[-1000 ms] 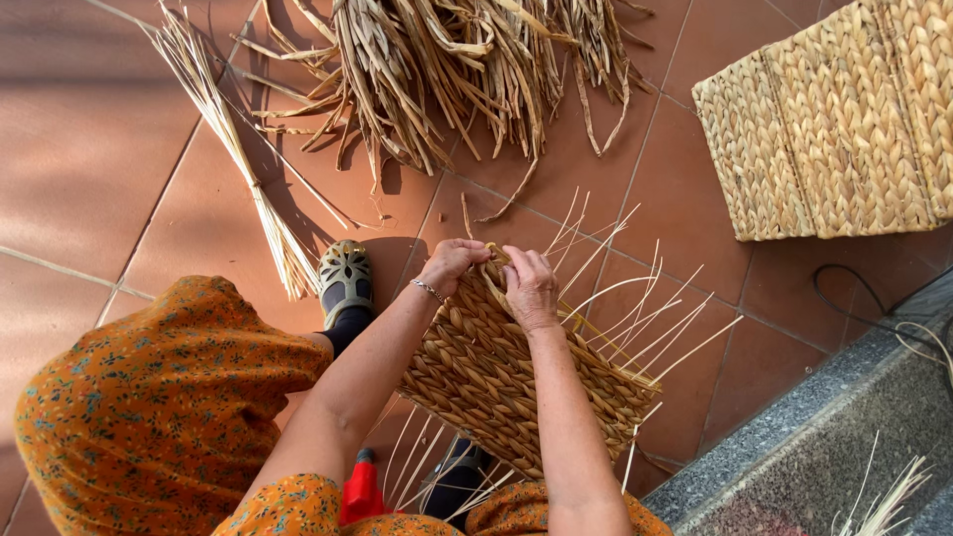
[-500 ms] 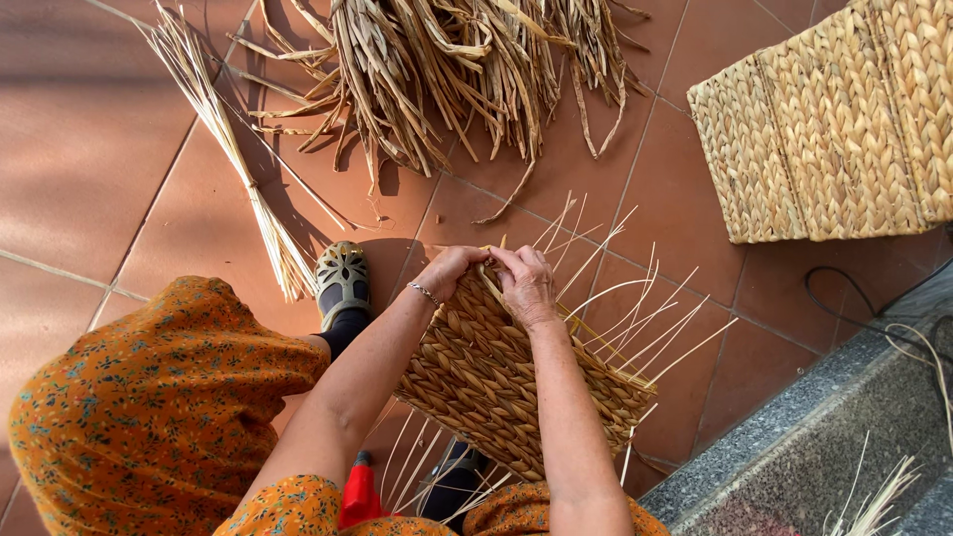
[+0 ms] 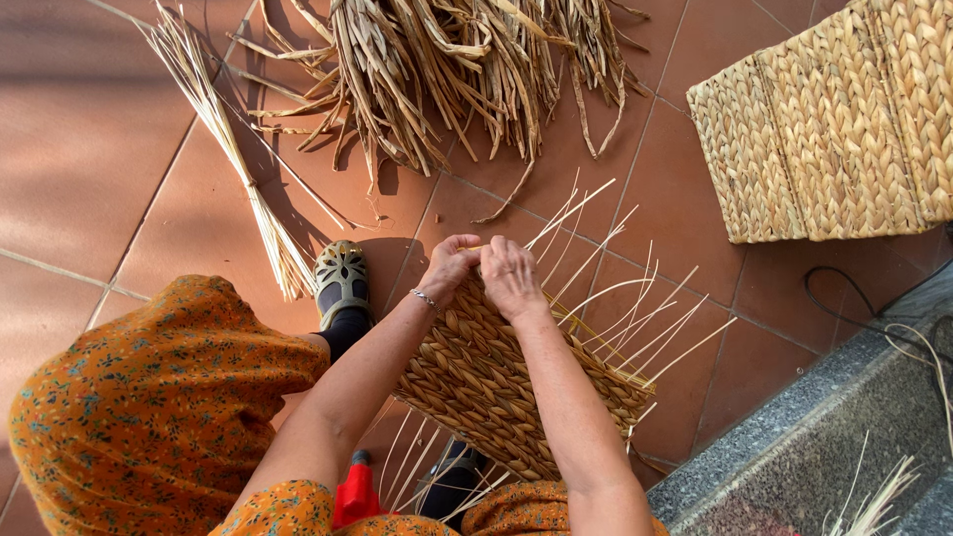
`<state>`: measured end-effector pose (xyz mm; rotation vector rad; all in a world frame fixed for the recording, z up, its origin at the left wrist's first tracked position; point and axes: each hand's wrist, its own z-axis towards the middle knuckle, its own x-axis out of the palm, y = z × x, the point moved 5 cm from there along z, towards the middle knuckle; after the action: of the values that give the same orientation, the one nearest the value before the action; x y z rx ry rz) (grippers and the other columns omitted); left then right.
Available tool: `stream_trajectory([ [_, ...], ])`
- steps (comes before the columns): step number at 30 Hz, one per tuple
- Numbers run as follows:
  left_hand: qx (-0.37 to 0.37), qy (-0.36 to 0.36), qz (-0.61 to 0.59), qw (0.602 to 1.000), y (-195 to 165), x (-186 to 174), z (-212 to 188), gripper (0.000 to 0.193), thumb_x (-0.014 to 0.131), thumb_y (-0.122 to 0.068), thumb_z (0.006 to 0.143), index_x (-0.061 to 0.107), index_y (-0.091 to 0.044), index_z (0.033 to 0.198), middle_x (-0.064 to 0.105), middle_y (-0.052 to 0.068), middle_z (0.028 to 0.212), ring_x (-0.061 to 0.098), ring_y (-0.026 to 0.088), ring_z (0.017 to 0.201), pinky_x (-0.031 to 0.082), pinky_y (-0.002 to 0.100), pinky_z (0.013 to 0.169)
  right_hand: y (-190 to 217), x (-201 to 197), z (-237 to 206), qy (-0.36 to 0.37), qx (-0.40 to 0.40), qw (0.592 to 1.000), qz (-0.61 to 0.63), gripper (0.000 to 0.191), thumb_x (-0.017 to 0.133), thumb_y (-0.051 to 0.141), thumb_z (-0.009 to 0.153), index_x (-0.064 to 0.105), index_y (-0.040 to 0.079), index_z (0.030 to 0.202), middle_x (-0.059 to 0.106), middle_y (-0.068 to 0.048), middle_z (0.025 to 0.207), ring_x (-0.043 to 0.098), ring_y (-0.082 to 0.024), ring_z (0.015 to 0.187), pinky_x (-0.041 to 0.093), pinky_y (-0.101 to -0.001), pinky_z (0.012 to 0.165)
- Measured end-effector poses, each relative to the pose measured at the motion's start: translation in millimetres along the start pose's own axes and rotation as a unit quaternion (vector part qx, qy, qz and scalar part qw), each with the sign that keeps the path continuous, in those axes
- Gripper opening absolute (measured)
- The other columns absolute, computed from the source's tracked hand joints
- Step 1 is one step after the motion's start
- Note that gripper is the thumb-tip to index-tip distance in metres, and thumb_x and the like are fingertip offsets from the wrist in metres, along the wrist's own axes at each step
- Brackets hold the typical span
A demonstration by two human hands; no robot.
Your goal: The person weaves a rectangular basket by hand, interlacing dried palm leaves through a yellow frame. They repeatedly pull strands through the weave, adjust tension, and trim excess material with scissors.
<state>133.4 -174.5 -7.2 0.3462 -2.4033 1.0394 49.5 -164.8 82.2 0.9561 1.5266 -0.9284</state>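
Head cam, near to far. Closest at 6 o'clock: my orange floral dress (image 3: 149,397) over the knee, soft printed cloth, w/ a small red thing (image 3: 355,496) just beside it, too cropped to tell what.

Change vs the earlier frames: very little. Both hands have stayed at the panel's top edge, shifted only a touch; the panel sits at the same tilt. So I judge I'm mid-stitch on that edge, w/ no new row begun.

Panel (image 3: 496,387) is at centre, leaning on my legs, tilted, its far corner toward 12. Thick braided straw in a tight herringbone, tan, stiff-looking. Thin pale spokes (image 3: 635,318) fan out unwoven from its 2 o'clock side, springy and straight; more poke out at 6.

Left hand (image 3: 449,266), w/ a bracelet at the wrist, is pinched on the panel's top edge, fingers curled round a strand. Right hand (image 3: 511,278) touches it, closed down on the same edge, thumb pressing. Exactly which strand each holds, can't tell.

At 10 o'clock, my grey shoe (image 3: 340,283) on the tile floor (image 3: 89,149), smooth terracotta squares. Beyond it a slim bundle of pale stalks (image 3: 233,169), tied, lying diagonal. At 12, a big loose heap of dry flat leaves (image 3: 447,69), curled, brownish. At 2, a finished woven basket (image 3: 834,119), boxy, same braid. At 4, a grey speckled stone step (image 3: 814,447) w/ a black cable (image 3: 844,303) just beside it.
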Motion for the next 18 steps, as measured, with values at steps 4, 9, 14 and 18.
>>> stream_trajectory([
  [4, -0.028, -0.025, -0.004, 0.999, -0.4, 4.5, -0.4, 0.031, 0.071, -0.006, 0.089, 0.059, 0.0, 0.117, 0.07, 0.009, 0.095, 0.068, 0.014, 0.078, 0.06, 0.027, 0.067, 6.0, -2.7, 7.8, 0.081, 0.003, 0.996, -0.037, 0.007, 0.054, -0.003, 0.096, 0.059, -0.001, 0.1, 0.065, -0.019, 0.089, 0.07, -0.022, 0.069, 0.06, -0.037, 0.06],
  [9, -0.014, -0.003, -0.014, 1.0, -3.0, 7.0, 2.2, 0.027, 0.071, -0.002, 0.09, 0.059, 0.003, 0.114, 0.068, 0.01, 0.095, 0.066, 0.016, 0.077, 0.057, 0.029, 0.066, -7.8, -17.6, 17.4, 0.092, 0.108, 0.981, 0.132, 0.019, 0.058, -0.003, 0.084, 0.061, 0.002, 0.102, 0.074, -0.02, 0.088, 0.074, -0.033, 0.082, 0.059, -0.0469, 0.074],
  [14, 0.005, -0.005, 0.033, 0.999, -5.2, 10.2, 1.5, 0.025, 0.062, -0.016, 0.097, 0.059, -0.001, 0.117, 0.07, 0.006, 0.098, 0.066, 0.014, 0.087, 0.057, 0.029, 0.075, 6.4, -22.0, 28.0, 0.082, 0.066, 0.992, 0.065, 0.015, 0.057, -0.001, 0.089, 0.058, -0.001, 0.104, 0.073, -0.023, 0.085, 0.074, -0.036, 0.083, 0.059, -0.0498, 0.077],
  [18, 0.059, -0.031, 0.111, 0.992, -7.5, 7.3, -6.7, 0.032, 0.068, -0.02, 0.094, 0.061, -0.002, 0.118, 0.072, 0.006, 0.103, 0.065, 0.012, 0.094, 0.055, 0.027, 0.08, 13.8, -18.3, 30.6, 0.122, 0.08, 0.988, 0.054, 0.02, 0.061, 0.006, 0.086, 0.055, -0.001, 0.103, 0.072, -0.025, 0.089, 0.072, -0.038, 0.089, 0.058, -0.0512, 0.078],
])
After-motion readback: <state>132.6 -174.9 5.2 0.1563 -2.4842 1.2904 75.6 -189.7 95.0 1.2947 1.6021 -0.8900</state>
